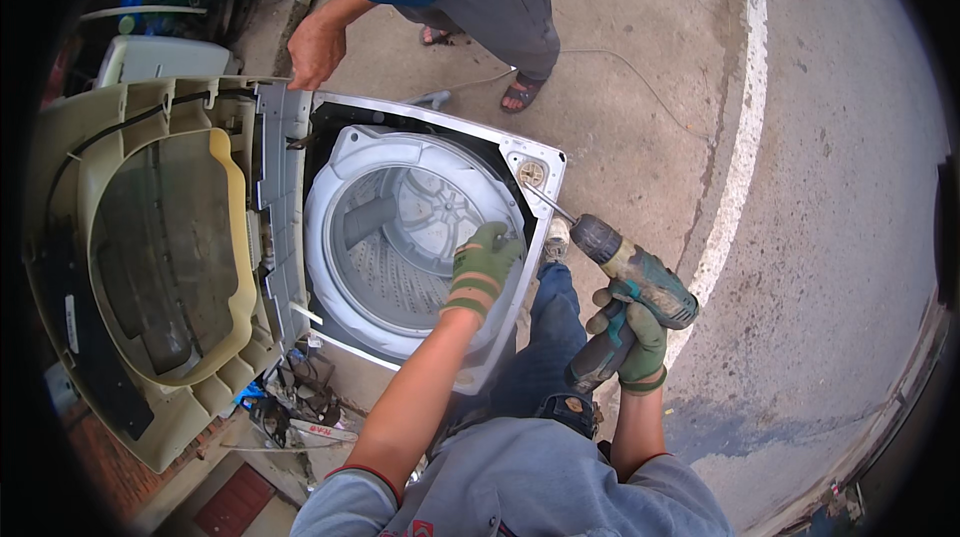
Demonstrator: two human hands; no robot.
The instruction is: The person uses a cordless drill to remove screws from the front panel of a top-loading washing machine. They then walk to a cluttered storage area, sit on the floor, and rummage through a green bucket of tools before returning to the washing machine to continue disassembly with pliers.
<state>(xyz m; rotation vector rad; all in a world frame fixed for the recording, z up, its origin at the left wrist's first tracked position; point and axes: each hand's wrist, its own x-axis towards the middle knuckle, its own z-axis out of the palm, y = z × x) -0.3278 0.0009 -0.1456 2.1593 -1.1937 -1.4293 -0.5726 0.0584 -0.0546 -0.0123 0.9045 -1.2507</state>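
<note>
A top-loading washing machine stands before me with its white tub ring [340,302] and perforated drum [400,282] exposed. My left hand [483,272], in a green striped glove, is over the right part of the tub ring. Its fingers are curled together, and whatever they hold is hidden. In my right hand [640,337], also gloved, is a worn teal and black cordless drill [640,282], gripped by its handle. The drill's long bit [548,199] points at the machine's far right corner, close to a round tan fitting [531,173] there.
The machine's beige top cover [160,417], with a dark window, is tipped to the left. Another person's hand [318,52] touches its far edge; that person stands beyond the machine. Tools and parts [300,392] lie at lower left. A cable [640,77] crosses the concrete.
</note>
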